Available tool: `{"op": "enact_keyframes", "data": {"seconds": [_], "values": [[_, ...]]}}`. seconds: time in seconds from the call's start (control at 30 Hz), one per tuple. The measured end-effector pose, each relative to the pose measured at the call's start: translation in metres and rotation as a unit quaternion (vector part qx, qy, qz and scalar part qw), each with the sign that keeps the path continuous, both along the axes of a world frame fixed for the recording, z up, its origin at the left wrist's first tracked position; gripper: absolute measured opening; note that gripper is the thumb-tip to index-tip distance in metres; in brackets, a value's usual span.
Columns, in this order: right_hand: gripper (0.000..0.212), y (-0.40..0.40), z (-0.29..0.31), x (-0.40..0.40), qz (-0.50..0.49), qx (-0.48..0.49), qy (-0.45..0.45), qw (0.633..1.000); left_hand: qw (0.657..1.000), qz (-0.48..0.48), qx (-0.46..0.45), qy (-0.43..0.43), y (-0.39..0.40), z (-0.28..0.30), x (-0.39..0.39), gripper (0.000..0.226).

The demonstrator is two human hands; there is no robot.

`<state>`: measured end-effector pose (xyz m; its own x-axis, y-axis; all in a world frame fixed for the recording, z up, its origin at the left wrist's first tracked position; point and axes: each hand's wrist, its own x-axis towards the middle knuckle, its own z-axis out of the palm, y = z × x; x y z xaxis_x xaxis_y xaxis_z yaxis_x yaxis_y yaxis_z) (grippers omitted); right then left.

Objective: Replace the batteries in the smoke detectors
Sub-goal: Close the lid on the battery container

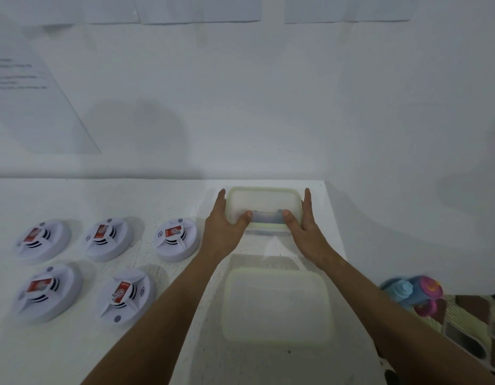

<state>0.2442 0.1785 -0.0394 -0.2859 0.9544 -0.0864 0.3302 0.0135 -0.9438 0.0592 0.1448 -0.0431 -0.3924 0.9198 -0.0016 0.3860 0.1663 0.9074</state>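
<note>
Both hands clamp the translucent lidded plastic box [264,202] mid-frame, left hand [224,227] and right hand [306,229] on opposite sides; five white round smoke detectors [177,238] sit lower left.

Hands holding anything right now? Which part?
Both grip the far lidded container by its short ends: left hand on the left end, right hand on the right, thumbs over the near lid edge.

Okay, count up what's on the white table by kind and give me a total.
Round white smoke detectors with red labels: 5
Translucent rectangular plastic containers with pale green rims: 2, the far container held between left hand and right hand, the near container untouched
Total: 7
</note>
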Motion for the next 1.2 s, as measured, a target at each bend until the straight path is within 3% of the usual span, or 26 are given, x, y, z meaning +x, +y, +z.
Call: {"op": "enact_keyframes", "data": {"seconds": [0.27,0.5,0.6,0.7,1.0,1.2], "values": [[0.079,-0.006,0.002,0.014,0.034,-0.01,-0.026,0.999,0.998,-0.057,-0.026,0.002,-0.007,0.002,-0.005,0.087],[0.074,-0.072,0.021,0.052,0.017,-0.03,0.045,0.998,0.994,-0.048,-0.005,-0.094,-0.086,0.021,0.003,0.087],[0.08,-0.122,0.015,0.068,0.022,-0.02,0.081,0.996,0.992,-0.09,-0.013,-0.086,-0.155,0.016,0.01,0.104],[0.082,-0.162,-0.002,0.065,0.033,0.017,0.018,0.999,0.989,-0.132,-0.034,-0.064,-0.194,0.005,0.021,0.124],[0.071,-0.14,-0.005,0.03,0.005,0.041,-0.004,0.999,0.995,-0.095,-0.001,-0.004,-0.171,-0.008,0.017,0.112],[0.074,-0.12,0.005,0.036,-0.002,0.04,0.02,0.999,0.996,-0.085,-0.001,-0.023,-0.152,0.016,-0.006,0.127]]}}
